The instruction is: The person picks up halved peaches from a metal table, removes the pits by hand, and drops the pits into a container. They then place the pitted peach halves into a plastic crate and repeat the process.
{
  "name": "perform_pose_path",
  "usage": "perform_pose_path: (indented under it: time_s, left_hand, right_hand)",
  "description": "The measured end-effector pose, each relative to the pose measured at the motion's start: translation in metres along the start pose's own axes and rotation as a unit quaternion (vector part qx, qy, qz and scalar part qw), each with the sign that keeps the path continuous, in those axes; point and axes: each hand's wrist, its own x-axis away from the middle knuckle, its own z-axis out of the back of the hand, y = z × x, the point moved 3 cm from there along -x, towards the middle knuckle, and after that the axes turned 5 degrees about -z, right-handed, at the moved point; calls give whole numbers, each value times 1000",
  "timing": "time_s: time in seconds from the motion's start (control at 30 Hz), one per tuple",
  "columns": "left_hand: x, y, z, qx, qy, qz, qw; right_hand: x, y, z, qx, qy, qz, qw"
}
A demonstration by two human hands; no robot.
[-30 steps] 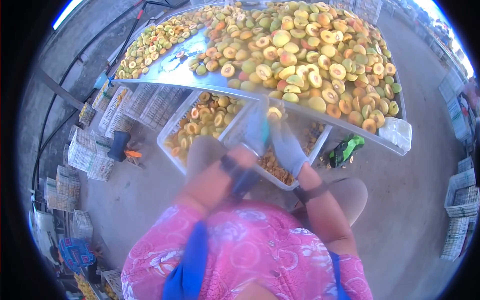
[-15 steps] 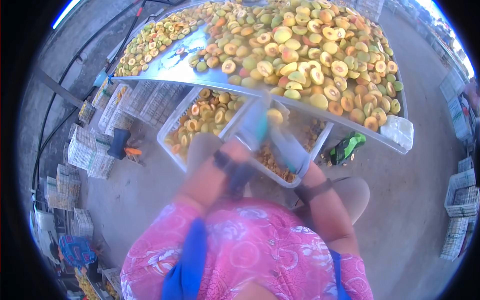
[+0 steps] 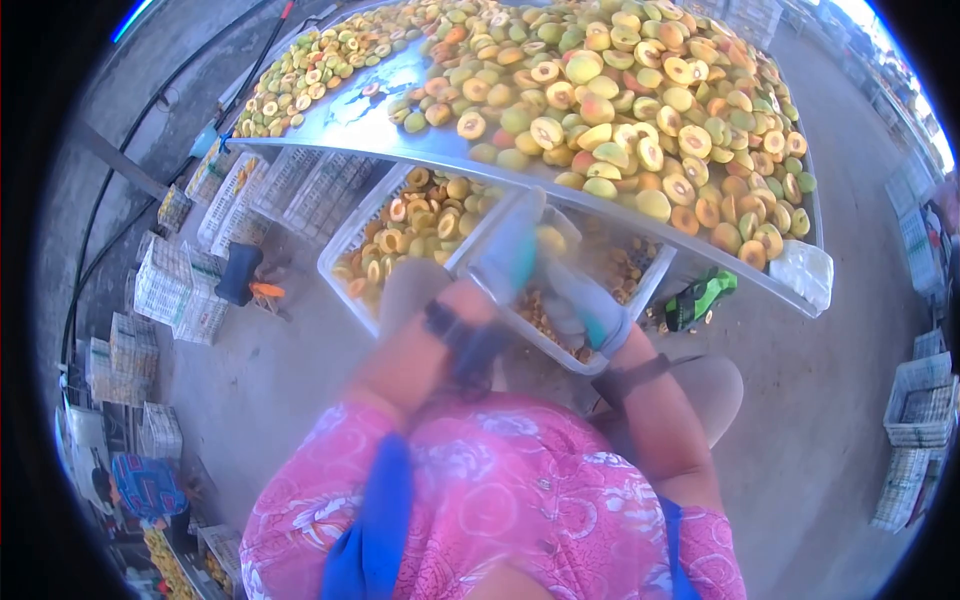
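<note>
My left hand, in a grey and teal glove, is smeared by motion over the divider between two crates. Its fingers are too blurred to show whether they grip anything. Close beside it, my gloved right hand has its fingers closed round a yellow stone fruit, held over the right crate. Small brown pits and scraps lie in that right crate. Yellow fruit halves fill the left crate. Above both hands is the front edge of a metal table heaped with halved yellow-green stone fruit.
A clear plastic-wrapped block sits at the table's right corner. A green and black bag lies on the floor below. White crates stand at left, with a dark stool nearby; more crates are stacked at right.
The view has shifted slightly, so the table and crates sit a little right and lower. Both hands stay together over the crates, with the fruit still in my right hand.
</note>
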Motion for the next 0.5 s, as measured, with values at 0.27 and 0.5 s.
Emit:
perform_pose_path:
  time_s: [0.27, 0.5]
  left_hand:
    - [-4, -10, 16, -44, -44, -51, 997]
    - [0, -20, 19, 83, 19, 23, 996]
  right_hand:
    - [-1, 2, -7, 50, 48, 17, 997]
    - [-9, 8, -5, -119, -145, -70, 980]
